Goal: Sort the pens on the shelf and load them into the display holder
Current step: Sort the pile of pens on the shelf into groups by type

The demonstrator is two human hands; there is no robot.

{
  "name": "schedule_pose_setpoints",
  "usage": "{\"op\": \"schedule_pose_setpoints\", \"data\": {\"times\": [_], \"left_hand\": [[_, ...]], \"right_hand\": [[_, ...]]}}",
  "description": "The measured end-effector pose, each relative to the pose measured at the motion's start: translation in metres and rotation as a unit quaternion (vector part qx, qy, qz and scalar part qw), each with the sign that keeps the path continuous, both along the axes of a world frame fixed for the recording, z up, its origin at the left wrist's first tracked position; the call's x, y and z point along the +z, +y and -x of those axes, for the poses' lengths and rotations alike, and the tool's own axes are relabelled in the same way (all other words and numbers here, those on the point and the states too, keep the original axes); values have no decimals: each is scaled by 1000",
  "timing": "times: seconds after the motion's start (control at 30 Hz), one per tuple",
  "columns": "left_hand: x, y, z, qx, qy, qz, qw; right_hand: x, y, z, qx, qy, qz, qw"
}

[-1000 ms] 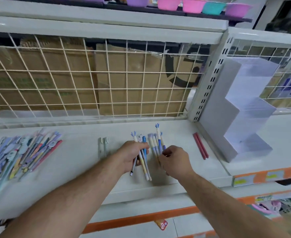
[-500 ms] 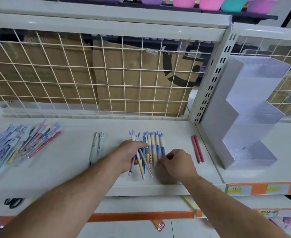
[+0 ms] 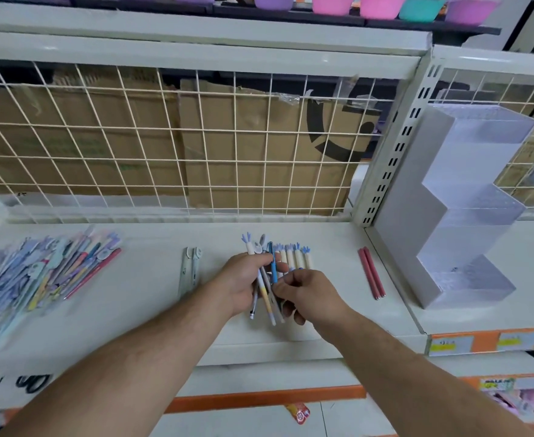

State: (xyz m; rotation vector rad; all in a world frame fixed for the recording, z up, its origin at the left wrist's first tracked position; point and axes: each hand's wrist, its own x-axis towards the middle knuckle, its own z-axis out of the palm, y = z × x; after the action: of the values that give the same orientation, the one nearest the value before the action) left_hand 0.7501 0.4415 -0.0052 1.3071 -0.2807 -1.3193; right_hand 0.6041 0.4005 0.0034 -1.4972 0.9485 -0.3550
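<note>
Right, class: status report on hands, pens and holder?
Left hand grips pens. Right hand pinches same pens. Holder at right, none inside. Red pens lie between.

Left hand [image 3: 245, 280] gripped pen bunch [image 3: 265, 298] over shelf [image 3: 139, 310]. Right hand [image 3: 311, 294] pinched it from right. Pen row [image 3: 294, 258] lay just behind, two red pens [image 3: 371, 274] beside, stepped holder [image 3: 467, 216] far right, mixed pen pile [image 3: 48, 269] far left.
</note>
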Motion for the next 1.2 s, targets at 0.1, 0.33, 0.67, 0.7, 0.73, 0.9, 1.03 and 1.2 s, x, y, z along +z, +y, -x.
{"op": "schedule_pose_setpoints", "data": {"times": [0.1, 0.33, 0.67, 0.7, 0.73, 0.9, 1.03, 1.2], "left_hand": [[1, -1, 1, -13, 11, 4, 1000], [2, -15, 17, -48, -28, -23, 998], [1, -45, 42, -50, -28, -45, 997], [1, -48, 44, -48, -19, -46, 998], [1, -50, 46, -48, -15, -48, 998], [-1, -60, 52, -68, -43, -41, 996], [1, -64, 54, -81, -30, -30, 996], [3, -62, 52, -63, 29, -2, 998]], "right_hand": [[-3, -2, 2, -36, 3, 5, 999], [-12, -22, 30, -103, 68, 80, 989], [-27, -73, 75, -152, 249, 244, 925], [-28, -79, 78, -146, 267, 253, 918], [-28, -85, 80, -140, 284, 264, 911], [-34, -104, 84, -113, 331, 317, 882], [-38, -105, 84, -102, 347, 350, 864], [-30, -88, 63, -103, 169, 312, 929]]}}
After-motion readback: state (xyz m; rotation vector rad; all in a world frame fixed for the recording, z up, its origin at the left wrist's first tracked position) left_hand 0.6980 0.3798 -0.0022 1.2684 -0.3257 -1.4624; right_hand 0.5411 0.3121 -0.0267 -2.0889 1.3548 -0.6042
